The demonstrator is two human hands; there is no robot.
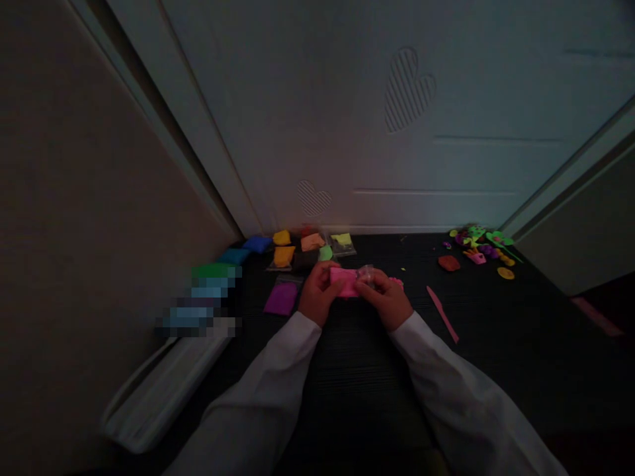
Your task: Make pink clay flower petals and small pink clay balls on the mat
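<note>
Between my two hands is a small clear packet of pink modelling clay (343, 282), held just above the dark tabletop. The fingers of my left hand (317, 293) are closed round its left end. At the packet's crumpled clear end, my right hand (387, 299) pinches the plastic. Another bit of pink (397, 283) shows behind my right fingers, partly hidden. A purple clay packet (282, 297) lies left of my left hand. To the right of my right hand rests a pink plastic knife (443, 315).
Several clay packets, among them an orange one (284, 256) and a blue one (257, 244), line the table's back left. Small coloured clay shapes (479, 241) cluster at the back right, near a reddish-brown lump (449, 263). A long white case (169, 387) lies along the left wall.
</note>
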